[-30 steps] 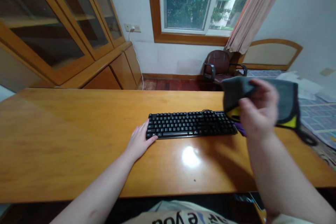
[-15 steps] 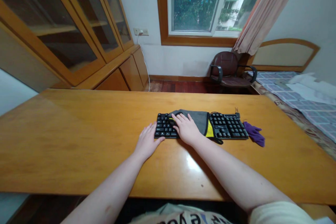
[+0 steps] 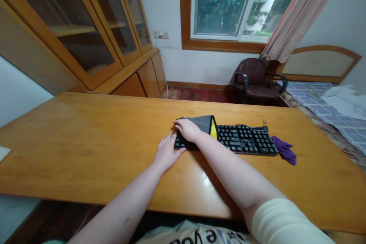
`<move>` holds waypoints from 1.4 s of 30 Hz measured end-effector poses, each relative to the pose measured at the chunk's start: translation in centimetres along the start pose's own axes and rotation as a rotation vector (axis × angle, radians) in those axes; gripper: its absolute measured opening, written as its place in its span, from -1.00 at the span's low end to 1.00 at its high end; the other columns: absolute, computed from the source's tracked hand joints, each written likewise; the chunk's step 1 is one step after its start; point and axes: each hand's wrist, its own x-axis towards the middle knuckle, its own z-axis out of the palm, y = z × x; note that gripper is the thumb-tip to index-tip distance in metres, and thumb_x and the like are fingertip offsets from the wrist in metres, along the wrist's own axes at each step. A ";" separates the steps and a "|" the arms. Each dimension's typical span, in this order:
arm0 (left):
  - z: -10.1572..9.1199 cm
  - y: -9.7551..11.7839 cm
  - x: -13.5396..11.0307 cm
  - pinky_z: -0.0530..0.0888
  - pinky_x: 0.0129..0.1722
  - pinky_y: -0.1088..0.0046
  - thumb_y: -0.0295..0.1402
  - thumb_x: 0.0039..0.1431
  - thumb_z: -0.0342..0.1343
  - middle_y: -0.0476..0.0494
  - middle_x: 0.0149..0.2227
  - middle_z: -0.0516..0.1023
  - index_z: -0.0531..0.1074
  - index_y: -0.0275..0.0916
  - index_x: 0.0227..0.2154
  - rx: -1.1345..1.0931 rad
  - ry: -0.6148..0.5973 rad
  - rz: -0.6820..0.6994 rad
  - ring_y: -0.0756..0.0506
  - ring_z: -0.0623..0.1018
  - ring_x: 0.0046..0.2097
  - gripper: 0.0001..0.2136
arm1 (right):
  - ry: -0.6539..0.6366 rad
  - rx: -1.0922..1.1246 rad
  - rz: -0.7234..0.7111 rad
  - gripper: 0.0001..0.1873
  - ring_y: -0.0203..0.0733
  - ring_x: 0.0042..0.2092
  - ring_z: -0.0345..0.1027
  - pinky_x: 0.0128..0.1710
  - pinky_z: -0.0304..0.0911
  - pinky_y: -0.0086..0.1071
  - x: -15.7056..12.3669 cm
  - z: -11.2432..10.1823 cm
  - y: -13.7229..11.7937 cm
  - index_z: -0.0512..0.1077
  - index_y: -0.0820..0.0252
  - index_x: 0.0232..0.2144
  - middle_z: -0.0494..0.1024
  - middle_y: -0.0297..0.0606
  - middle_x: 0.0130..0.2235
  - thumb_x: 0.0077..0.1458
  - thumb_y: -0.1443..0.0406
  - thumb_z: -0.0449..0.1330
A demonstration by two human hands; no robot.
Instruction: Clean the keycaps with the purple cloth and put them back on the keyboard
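A black keyboard (image 3: 243,139) lies on the wooden desk (image 3: 85,145). My right hand (image 3: 187,129) presses a grey cloth with a yellow edge (image 3: 204,124) flat onto the keyboard's left end, fingers lying over the cloth. My left hand (image 3: 166,153) rests on the desk against the keyboard's left edge, fingers stretched out and flat, holding nothing.
A small purple cloth (image 3: 284,150) lies on the desk just right of the keyboard. Glass-door cabinets (image 3: 85,30) stand at the left, a dark armchair (image 3: 254,78) under the window, and a bed (image 3: 328,103) at the right.
My right hand brought the grey cloth down from the air onto the keyboard, then slid it left to the keyboard's left end. My left hand stayed at the keyboard's left edge.
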 end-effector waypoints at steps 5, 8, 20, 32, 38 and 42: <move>0.1 0.0 -0.1 0.09 0.23 0.06 -0.08 0.11 0.07 -0.37 0.23 0.20 0.07 -0.29 0.22 -0.003 0.010 0.006 -0.29 0.20 0.26 -0.32 | -0.044 -0.018 0.073 -0.64 -0.19 0.02 0.36 0.00 0.18 -0.40 1.1 -0.6 1.5 0.36 0.08 0.04 0.51 -0.22 0.00 0.26 0.20 -0.06; 0.2 -0.1 -0.2 0.09 0.23 0.05 -0.07 0.10 0.07 -0.36 0.23 0.22 0.09 -0.29 0.21 -0.002 0.007 0.005 -0.28 0.19 0.26 -0.34 | -0.042 -0.050 0.236 -0.66 -0.16 -0.08 0.42 -0.09 0.23 -0.39 -0.9 -2.5 5.5 0.43 0.15 -0.09 0.56 -0.17 -0.10 0.27 0.20 -0.08; 0.0 0.2 -0.3 0.03 0.24 0.01 -0.13 0.14 0.03 -0.31 0.29 0.06 -0.06 -0.21 0.27 0.014 -0.002 0.059 -0.24 0.19 0.26 -0.31 | 0.059 0.020 0.117 -0.63 -0.22 0.06 0.32 0.05 0.13 -0.44 -4.3 -2.0 4.3 0.36 0.19 0.04 0.48 -0.19 0.04 0.27 0.30 -0.08; 0.1 0.1 -0.5 0.04 0.24 0.00 -0.19 0.22 -0.05 -0.31 0.30 0.02 -0.09 -0.25 0.28 0.075 -0.030 0.077 -0.20 0.15 0.28 -0.37 | 0.147 -0.116 0.117 -0.56 -0.07 0.24 0.07 0.23 -0.14 0.01 -9.5 0.0 4.6 0.27 0.10 0.13 0.32 -0.21 0.18 0.21 0.36 -0.04; 0.2 -0.1 -0.5 0.07 0.24 -0.01 -0.17 0.23 -0.07 -0.32 0.30 0.02 -0.13 -0.25 0.29 0.114 -0.031 0.081 -0.20 0.15 0.28 -0.37 | 0.247 -0.260 0.497 -0.51 -0.05 0.07 0.27 0.07 0.14 -0.27 -16.5 -2.5 12.4 0.38 0.31 0.03 0.46 -0.03 0.03 0.06 0.53 -0.06; 0.2 0.0 -0.3 0.07 0.24 0.01 -0.18 0.23 -0.07 -0.31 0.30 0.02 -0.12 -0.25 0.29 0.121 -0.034 0.082 -0.20 0.15 0.29 -0.37 | 0.317 -0.311 0.690 -0.57 0.05 -0.06 0.34 -0.01 0.17 -0.16 -19.7 -5.0 16.5 0.42 0.47 -0.07 0.49 0.15 -0.11 0.05 0.52 -0.09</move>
